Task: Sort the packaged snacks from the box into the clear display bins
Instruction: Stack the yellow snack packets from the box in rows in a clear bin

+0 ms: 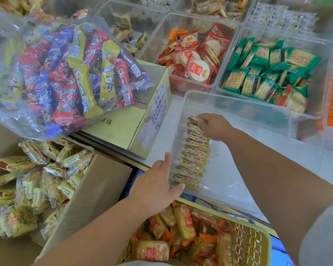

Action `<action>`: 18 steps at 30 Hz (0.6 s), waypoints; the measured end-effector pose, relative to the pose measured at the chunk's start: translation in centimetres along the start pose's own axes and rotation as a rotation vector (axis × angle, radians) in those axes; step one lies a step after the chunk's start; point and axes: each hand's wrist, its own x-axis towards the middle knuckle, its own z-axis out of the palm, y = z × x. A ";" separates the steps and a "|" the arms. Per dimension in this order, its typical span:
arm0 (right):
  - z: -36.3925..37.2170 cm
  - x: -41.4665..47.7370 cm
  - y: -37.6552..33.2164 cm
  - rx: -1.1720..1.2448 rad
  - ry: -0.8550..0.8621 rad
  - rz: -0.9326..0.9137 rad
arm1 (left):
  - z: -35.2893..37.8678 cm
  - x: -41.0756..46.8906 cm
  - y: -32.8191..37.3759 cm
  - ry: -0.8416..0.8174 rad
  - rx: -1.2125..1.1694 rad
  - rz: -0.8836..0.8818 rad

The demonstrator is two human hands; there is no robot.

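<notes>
Snacks (27,181): heaped loose in open box (96,189), near left. Alongside, near centre, yellow basket (252,244) of orange packs. Left hand (158,185) spread, fingers straight, gripping nothing, at near left corner of clear bin (238,108). Inside bin, more of same snacks on edge in one row along left wall. Right hand (215,127) curled over far end of row, fingertips pinching last pack. Beyond, yellow carton (123,127) under bag (62,73) of mixed sweets. Farthest, far bins (152,45) of red and green packs.

A grey short sleeve (323,237) covers the right upper arm.
</notes>
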 end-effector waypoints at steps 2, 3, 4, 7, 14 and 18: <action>-0.2 0.2 0.3 0.002 -0.055 -0.005 | 0.1 0.0 0.0 0.001 0.004 -0.001; -0.4 0.2 0.5 0.012 -0.078 -0.005 | 0.1 0.0 0.1 0.001 0.004 -0.002; -0.7 0.2 0.7 0.030 -0.098 0.001 | 0.0 0.0 0.1 0.001 0.005 -0.001; -1.1 0.1 1.2 0.064 -0.147 0.016 | -0.1 0.1 0.2 -0.011 0.007 0.000; -0.7 -0.8 -0.7 -0.041 -0.166 0.047 | -0.9 -0.2 0.4 -0.075 -0.058 -0.005; -1.9 -2.0 -2.1 -0.026 -0.072 0.105 | -3.1 -2.7 -0.3 -0.013 -0.196 0.063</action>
